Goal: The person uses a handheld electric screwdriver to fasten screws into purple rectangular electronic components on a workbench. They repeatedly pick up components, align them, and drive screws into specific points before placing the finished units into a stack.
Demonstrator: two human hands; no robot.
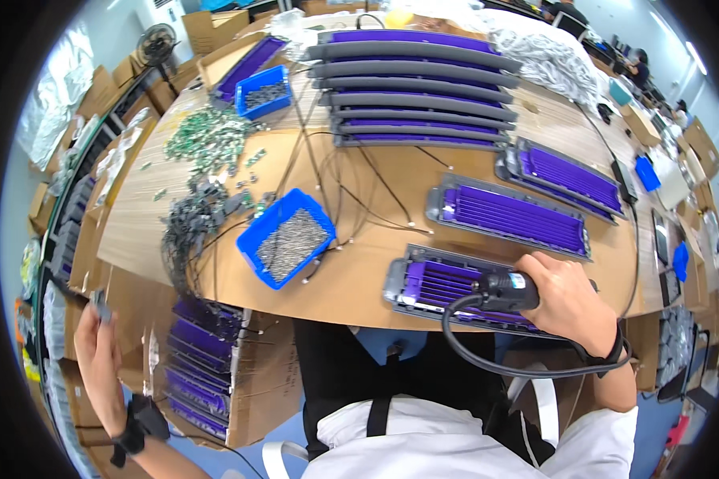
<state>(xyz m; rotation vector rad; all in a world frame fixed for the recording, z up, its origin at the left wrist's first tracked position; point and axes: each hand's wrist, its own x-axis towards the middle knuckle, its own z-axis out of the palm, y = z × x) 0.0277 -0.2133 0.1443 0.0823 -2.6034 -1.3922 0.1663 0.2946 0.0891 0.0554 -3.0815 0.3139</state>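
At the table's near right edge, my right hand (567, 295) is wrapped round a black corded electric screwdriver (507, 291). The tool lies level above a grey-framed purple panel (435, 279), its tip toward the left; I cannot tell whether the two touch. Off the table's left side, my left hand (97, 351) is raised, pinching a small grey piece (100, 309) in its fingertips. Between the hands, a tilted blue tray (254, 263) holds a heap of thin silver screw-like pieces. Two more purple panels, a middle one (519, 215) and a farther one (571, 177), lie beyond the first.
Several grey and purple panels form a stack (423, 100) at the back. Green circuit boards (208, 140), dark grey parts (204, 207) and a second blue tray (264, 73) sit at left. Thin black cables cross the cardboard sheet (375, 271). Below left, a carton (268, 383) holds purple panels.
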